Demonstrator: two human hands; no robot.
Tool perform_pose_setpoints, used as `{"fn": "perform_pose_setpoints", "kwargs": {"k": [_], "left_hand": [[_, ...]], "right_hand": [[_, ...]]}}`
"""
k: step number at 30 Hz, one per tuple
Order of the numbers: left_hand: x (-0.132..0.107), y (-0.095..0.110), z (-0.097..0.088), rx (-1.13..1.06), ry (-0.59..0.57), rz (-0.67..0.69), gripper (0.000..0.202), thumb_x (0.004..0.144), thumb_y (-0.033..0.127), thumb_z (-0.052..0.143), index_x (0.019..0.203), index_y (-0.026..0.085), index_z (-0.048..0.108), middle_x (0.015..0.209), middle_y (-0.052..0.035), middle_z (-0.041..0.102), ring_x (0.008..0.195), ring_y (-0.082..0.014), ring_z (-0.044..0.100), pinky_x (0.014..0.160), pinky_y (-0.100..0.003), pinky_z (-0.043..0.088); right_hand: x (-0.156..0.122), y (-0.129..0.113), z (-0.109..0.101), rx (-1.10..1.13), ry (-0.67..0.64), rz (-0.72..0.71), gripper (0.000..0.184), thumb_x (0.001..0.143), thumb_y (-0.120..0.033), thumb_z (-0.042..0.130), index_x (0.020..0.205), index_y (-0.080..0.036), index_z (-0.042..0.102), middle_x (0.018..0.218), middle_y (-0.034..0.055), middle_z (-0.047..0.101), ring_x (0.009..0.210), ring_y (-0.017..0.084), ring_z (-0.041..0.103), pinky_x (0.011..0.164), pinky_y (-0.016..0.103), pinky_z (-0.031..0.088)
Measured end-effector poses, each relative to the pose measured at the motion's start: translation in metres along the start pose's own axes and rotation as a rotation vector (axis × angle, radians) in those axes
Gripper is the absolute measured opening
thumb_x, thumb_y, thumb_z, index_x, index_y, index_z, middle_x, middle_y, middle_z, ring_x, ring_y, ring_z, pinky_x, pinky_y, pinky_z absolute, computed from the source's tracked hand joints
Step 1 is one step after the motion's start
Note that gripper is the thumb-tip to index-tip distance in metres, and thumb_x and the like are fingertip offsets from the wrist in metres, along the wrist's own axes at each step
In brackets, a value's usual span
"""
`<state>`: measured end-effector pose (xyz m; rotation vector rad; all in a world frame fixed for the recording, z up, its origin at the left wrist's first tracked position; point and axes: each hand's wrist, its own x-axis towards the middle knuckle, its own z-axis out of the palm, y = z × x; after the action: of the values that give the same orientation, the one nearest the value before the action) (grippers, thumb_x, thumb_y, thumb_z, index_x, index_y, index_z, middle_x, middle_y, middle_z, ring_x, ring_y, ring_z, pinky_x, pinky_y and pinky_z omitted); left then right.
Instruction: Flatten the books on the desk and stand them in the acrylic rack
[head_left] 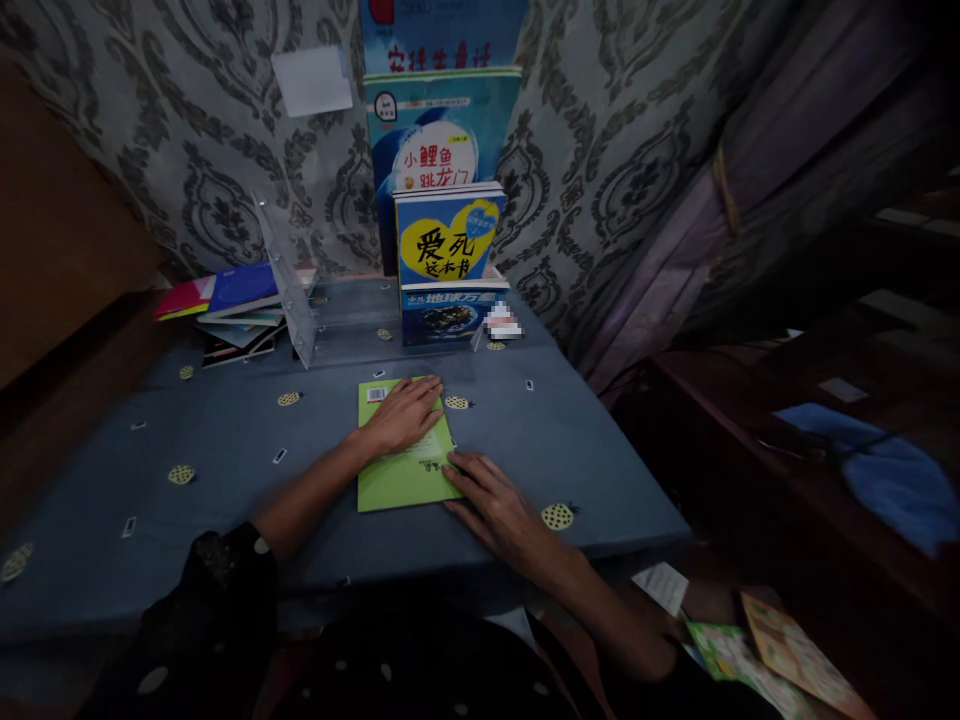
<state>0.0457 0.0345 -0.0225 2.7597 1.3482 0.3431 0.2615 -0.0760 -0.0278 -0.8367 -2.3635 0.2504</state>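
A green book [401, 487] lies on the tablecloth in front of me, a barcode at its top left and dark lettering near its lower right. My left hand [405, 415] rests flat across the upper part of the cover, fingers stretched out to the right. At the lower right edge of the book is my right hand [499, 510]. Its fingertips touch the cover and edge, and the thumb is spread apart below, by the corner. Neither hand lifts the book.
Behind it, several books [448, 240] stand upright in a clear acrylic stand [289, 285]. A pile of books [244, 297] lies at the back left. The patterned tablecloth [247, 430] ends on the right at a drop. Lower down are papers, booklets [795, 650] and blue cloth [892, 480].
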Motion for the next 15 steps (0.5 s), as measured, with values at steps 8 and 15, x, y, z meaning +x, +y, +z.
{"fn": "perform_pose_setpoints", "kwargs": {"k": [8,15], "left_hand": [[0.0016,0.0031,-0.0026,0.028,-0.05,-0.031,0.055,0.106,0.042,0.028,0.148,0.012,0.045,0.158,-0.0151,0.041,0.149,-0.0248,0.035,0.121,-0.043,0.027],[-0.0045,0.007,-0.0046,-0.015,-0.06,-0.013,0.053,0.106,0.041,0.029,0.147,0.013,0.047,0.159,-0.0133,0.041,0.149,-0.0235,0.035,0.122,-0.043,0.026]], "right_hand": [[-0.001,0.0021,0.0016,-0.037,-0.002,-0.013,0.035,0.098,-0.022,0.056,0.133,-0.016,0.06,0.126,0.016,0.065,0.116,0.03,0.062,0.095,0.05,0.06],[0.0,0.001,-0.0002,-0.041,-0.011,-0.015,0.036,0.097,-0.021,0.058,0.132,-0.014,0.062,0.126,0.0158,0.065,0.118,0.029,0.06,0.097,0.046,0.059]]}}
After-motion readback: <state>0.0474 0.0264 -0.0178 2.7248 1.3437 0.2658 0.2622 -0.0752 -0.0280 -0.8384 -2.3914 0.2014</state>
